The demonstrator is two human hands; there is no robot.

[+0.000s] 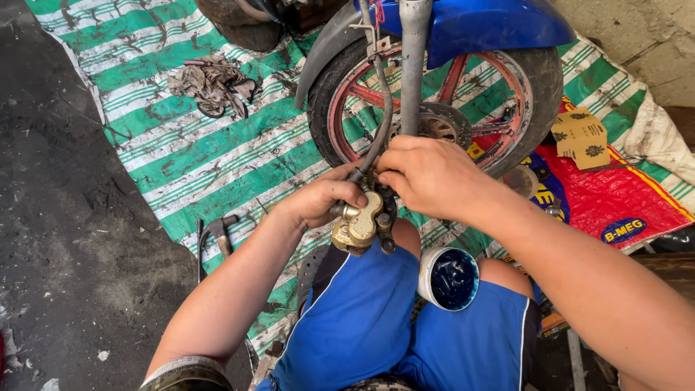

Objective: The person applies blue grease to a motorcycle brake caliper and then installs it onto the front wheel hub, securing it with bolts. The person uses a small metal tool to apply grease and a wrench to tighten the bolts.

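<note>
- Left hand (318, 199): located at the centre of the frame, fingers closed around the left side of a gold-coloured brake caliper (360, 226); thumb lies across the top of the caliper body
- Right hand (427, 174): located just right of centre, fingers curled down onto the upper end of the caliper, where the black brake hose (382, 108) joins it; fingertips are hidden behind the hand, so the exact grip cannot be told
- Brake caliper: held in the air between both hands, above the person's knees, just below the lower rim of the wheel; dark fittings project at its right and lower edge
- Brake hose: runs from the caliper upward in a curve, passing in front of the wheel toward the top centre of the frame
- Front wheel (536, 94): upper centre to upper right, black tyre on a red spoked rim, with a brake disc (438, 123) at the hub
- Fork leg (413, 65): grey tube, upright, in front of the wheel, directly above the hands
- Blue mudguard (492, 22): covers the top of the tyre at the upper edge of the frame
- Open tub (449, 279): round, white-walled, with dark blue contents, resting between the knees, lower right of the caliper
- Blue shorts (355, 326): lower centre
- Green-and-white striped sheet (217, 159): spread on the floor under the wheel, stained
- Dirty rag (213, 85): crumpled on the sheet, upper left
- Hand tool (217, 235): lies on the sheet, left of the left forearm
</note>
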